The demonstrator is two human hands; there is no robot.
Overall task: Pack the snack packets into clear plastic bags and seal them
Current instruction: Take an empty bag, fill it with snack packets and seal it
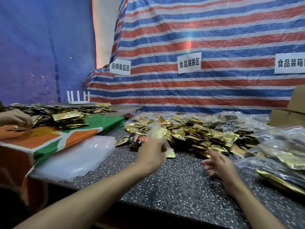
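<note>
While the head view looked down over a dark speckled table [173, 192], the left hand [151, 153] was raised at the near left edge of the heap of snack packets [203, 134]. Its fingers were closed round the lower part of a clear plastic bag [156, 132] that stood up from the fist, too blurred to tell whether anything lay inside. The right hand [217, 165] hovered low over the table just in front of the same heap, fingers spread and relaxed, grasping nothing. The gold and dark packets lay loose across the middle of the table, with a few red-and-black ones at the heap's left end. To the right lay filled clear bags [280, 152] in a pile, and beyond them stood a cardboard box [295, 106]. Left of the left hand, a flat stack of empty bags [77, 156] lay on the table beside an orange, green and white cloth [54, 141]. On that cloth sat a second heap of packets [62, 113] and a scatter of yellow rubber bands [39, 132], with another person's hand [16, 119] at the frame's left edge touching them. A white router [78, 99] stood behind, before a striped tarp [206, 38] bearing paper signs [189, 63].
</note>
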